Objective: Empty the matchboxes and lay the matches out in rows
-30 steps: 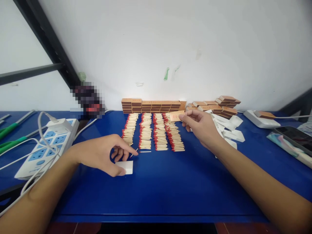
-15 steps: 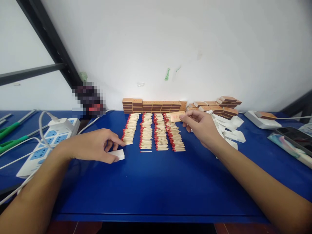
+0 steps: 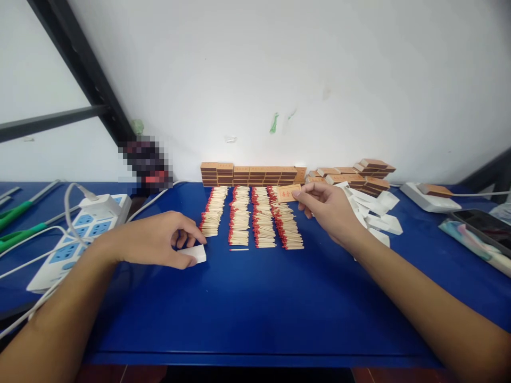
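Left of centre, the left hand (image 3: 154, 239) is pinching a small white cardboard tray (image 3: 199, 254) between thumb and fingers. Right of centre, the right hand (image 3: 330, 208) is pinching a flat orange printed matchbox cover (image 3: 286, 193). Between them, four columns of red-tipped pale wooden matches (image 3: 238, 215) are lying on the glossy blue tabletop (image 3: 259, 308); stacked orange-brown cardboard matchboxes (image 3: 255, 174) are standing behind.

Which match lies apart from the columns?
The single match just below the second column from the left; the other visible matches lie in four columns.
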`<state>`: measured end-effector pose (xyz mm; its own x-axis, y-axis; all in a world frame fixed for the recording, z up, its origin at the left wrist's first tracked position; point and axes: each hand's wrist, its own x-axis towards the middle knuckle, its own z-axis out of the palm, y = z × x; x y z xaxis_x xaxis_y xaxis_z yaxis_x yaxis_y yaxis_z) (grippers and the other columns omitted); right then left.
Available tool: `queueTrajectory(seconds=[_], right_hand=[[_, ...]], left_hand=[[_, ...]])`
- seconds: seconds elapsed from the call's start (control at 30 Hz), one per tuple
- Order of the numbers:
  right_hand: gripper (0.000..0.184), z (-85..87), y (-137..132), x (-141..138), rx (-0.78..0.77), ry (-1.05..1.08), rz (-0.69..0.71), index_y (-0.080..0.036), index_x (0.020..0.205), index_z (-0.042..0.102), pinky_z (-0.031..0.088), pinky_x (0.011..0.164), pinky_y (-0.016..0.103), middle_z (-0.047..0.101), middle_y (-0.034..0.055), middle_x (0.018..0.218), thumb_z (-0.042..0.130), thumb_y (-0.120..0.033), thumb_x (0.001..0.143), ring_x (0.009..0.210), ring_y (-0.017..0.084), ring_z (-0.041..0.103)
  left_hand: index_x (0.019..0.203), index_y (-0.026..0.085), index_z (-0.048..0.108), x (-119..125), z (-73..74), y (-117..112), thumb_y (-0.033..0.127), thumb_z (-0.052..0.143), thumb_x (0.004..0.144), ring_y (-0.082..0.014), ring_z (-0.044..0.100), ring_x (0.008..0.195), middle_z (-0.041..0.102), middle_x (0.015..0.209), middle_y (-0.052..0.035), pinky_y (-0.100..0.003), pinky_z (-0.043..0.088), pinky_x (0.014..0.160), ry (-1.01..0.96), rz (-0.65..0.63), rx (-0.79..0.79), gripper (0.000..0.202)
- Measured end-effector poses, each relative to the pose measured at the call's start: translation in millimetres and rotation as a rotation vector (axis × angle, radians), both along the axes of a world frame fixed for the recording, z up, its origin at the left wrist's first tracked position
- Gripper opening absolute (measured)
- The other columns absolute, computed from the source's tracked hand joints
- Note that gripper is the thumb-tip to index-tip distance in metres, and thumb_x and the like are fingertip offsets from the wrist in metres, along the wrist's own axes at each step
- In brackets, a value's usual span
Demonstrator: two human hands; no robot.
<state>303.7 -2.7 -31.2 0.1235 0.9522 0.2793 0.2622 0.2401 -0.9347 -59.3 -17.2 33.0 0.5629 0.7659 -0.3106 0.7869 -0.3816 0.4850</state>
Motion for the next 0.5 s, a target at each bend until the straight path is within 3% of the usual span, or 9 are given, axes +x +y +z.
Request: queueTrajectory(seconds=[0.13, 0.27, 0.37, 0.5], right_hand=[[0.054, 4.0, -1.0, -5.6, -0.015, -0.032, 0.036, -0.019, 0.076, 0.065, 0.039, 0.047, 0.026, 0.063, 0.0008, 0.062, 0.083, -0.070, 0.073, 0.051, 0.012, 0.051], [0.056, 13.1, 14.8, -14.5, -0.030, -0.096, 0.040, -0.019, 0.073, 0.065, 0.039, 0.046, 0.026, 0.071, 0.0042, 0.065, 0.084, -0.072, 0.071, 0.048, 0.012, 0.052], [0.050, 23.5, 41.8, -25.3, -0.058, -0.084, 0.029, -0.018, 0.078, 0.068, 0.040, 0.045, 0.025, 0.080, 0.0089, 0.078, 0.084, -0.066, 0.078, 0.047, 0.010, 0.050], [0.034, 30.1, 87.1, -49.3, -0.088, -0.067, 0.012, -0.016, 0.082, 0.069, 0.044, 0.047, 0.022, 0.083, 0.0124, 0.090, 0.077, -0.047, 0.094, 0.048, 0.008, 0.051]], left_hand=[[0.101, 0.024, 0.084, 4.8, 0.2, -1.3, 0.033, 0.079, 0.077, -0.0175, 0.067, 0.086, 0.076, 0.094, -0.0015, -0.025, 0.052, 0.078, -0.112, -0.090, -0.017, 0.026], [0.109, 0.023, 0.083, 7.9, -7.9, 0.1, 0.034, 0.082, 0.078, -0.0195, 0.069, 0.090, 0.077, 0.098, -0.0051, -0.028, 0.055, 0.082, -0.340, -0.216, -0.183, 0.032], [0.111, 0.019, 0.083, 11.9, -16.7, 1.5, 0.040, 0.086, 0.077, -0.0209, 0.069, 0.087, 0.077, 0.099, -0.0095, -0.031, 0.056, 0.083, -0.536, -0.278, -0.327, 0.040], [0.110, 0.017, 0.084, 17.4, -24.7, 3.0, 0.044, 0.088, 0.076, -0.0226, 0.068, 0.088, 0.076, 0.102, -0.0125, -0.034, 0.057, 0.084, -0.677, -0.265, -0.452, 0.043]])
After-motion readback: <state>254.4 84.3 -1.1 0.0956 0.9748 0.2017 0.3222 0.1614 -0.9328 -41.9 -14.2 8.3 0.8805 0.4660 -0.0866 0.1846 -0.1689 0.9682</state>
